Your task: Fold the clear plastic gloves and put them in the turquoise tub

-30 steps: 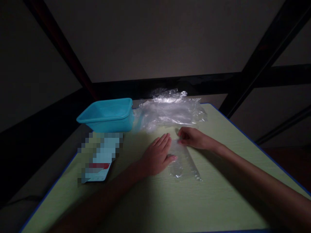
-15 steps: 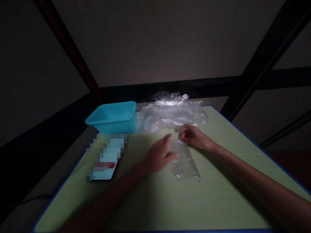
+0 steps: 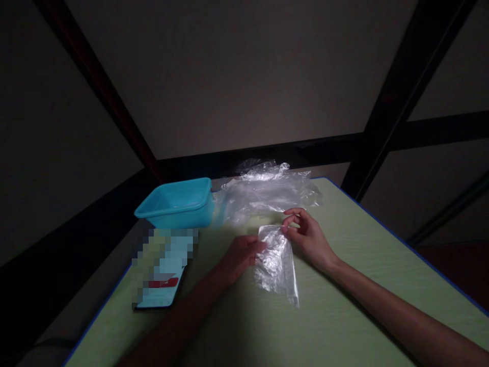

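Note:
A small clear plastic bag point(image 3: 275, 262) hangs between my two hands over the table, its lower end toward me and its surface crinkled and shiny. My left hand point(image 3: 240, 255) grips its left edge between thumb and fingers. At the upper right corner, my right hand point(image 3: 305, 235) pinches the bag with thumb and forefinger, the other fingers loosely curled. Just beyond my hands lies a heap of clear plastic bags point(image 3: 267, 191).
A blue plastic basin point(image 3: 179, 216) stands at the back left of the pale green table point(image 3: 344, 316). In front of it lies a phone point(image 3: 164, 275) with a lit, partly blurred screen. A wall point(image 3: 237, 76) rises behind the table.
My left hand has gone from lying open over the bag to gripping its left edge. The bag now looks lifted and catches more light. The view has tilted slightly up.

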### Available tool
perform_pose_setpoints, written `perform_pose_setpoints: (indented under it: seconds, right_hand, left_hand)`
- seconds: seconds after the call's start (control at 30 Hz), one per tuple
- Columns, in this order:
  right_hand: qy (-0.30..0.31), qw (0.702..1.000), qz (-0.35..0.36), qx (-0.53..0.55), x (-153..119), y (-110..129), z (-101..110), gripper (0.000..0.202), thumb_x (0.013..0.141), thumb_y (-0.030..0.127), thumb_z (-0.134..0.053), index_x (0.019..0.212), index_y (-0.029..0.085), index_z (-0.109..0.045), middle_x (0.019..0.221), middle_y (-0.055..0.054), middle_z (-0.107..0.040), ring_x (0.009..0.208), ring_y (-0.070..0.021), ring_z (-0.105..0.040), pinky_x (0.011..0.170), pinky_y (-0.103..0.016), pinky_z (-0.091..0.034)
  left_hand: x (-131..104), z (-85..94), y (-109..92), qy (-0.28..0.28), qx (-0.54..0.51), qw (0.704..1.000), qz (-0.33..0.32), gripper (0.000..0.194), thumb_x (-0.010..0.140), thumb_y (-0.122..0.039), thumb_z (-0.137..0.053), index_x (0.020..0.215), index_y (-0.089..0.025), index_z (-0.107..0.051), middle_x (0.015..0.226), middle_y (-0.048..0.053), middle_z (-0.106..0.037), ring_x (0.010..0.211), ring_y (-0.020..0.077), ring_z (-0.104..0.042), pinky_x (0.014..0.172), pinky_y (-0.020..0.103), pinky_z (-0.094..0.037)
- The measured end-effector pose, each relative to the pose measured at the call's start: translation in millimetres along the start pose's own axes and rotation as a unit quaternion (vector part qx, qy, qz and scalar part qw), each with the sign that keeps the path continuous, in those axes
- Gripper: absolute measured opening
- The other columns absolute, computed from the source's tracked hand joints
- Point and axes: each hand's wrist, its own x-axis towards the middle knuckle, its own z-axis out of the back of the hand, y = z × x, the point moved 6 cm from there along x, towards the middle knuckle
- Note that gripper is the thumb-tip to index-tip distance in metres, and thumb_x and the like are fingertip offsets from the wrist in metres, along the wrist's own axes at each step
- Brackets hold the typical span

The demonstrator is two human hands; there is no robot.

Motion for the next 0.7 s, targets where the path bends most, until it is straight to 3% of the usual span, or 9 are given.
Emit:
perform_pose_setpoints:
  seconds: [0.2,0.4,0.53,0.7]
  right_hand:
    - [-0.024,0.996,-0.057,0.065,-3.3,-5.2,1.5,0.043,0.059,0.033,-0.076,0.092,0.023,-0.051,0.071,0.006,-0.058,0.057,-0.0071,-0.052,0.054,-0.021,-0.040]
    - [0.066,0.974,-0.201,0.082,-16.8,-20.2,-7.7,0.035,0.054,0.034,-0.080,0.077,0.014,-0.064,0.067,-0.002,-0.066,0.061,-0.0120,-0.061,0.060,-0.024,-0.048]
    - [0.102,0.962,-0.239,0.082,-22.1,-25.1,-10.7,0.032,0.053,0.033,-0.081,0.076,0.014,-0.069,0.068,-0.003,-0.070,0.064,-0.0119,-0.064,0.065,-0.023,-0.049]
    - [0.102,0.964,-0.237,0.069,-21.5,-26.1,-11.9,0.030,0.048,0.031,-0.083,0.072,0.015,-0.072,0.064,-0.002,-0.070,0.060,-0.0121,-0.063,0.064,-0.025,-0.049]
  left_hand:
    - [-0.1,6.1,8.7,-0.086,0.001,0.996,-0.003,0.030,0.063,-0.039,-0.067,0.053,-0.011,-0.060,0.047,-0.002,-0.050,0.046,0.0098,-0.047,0.044,0.020,-0.035]
    - [-1.9,12.5,8.0,-0.161,-0.018,0.987,-0.019,0.029,0.061,-0.038,-0.063,0.050,-0.013,-0.054,0.046,-0.004,-0.044,0.045,0.0075,-0.040,0.045,0.019,-0.034]
    - [-3.5,14.3,6.9,-0.175,-0.027,0.984,-0.021,0.028,0.061,-0.038,-0.063,0.052,-0.012,-0.056,0.047,-0.004,-0.046,0.046,0.0078,-0.041,0.045,0.019,-0.034]
    - [-3.7,14.3,9.2,-0.168,-0.031,0.985,-0.017,0.029,0.061,-0.039,-0.063,0.054,-0.012,-0.058,0.048,-0.003,-0.048,0.047,0.0092,-0.045,0.048,0.020,-0.037]
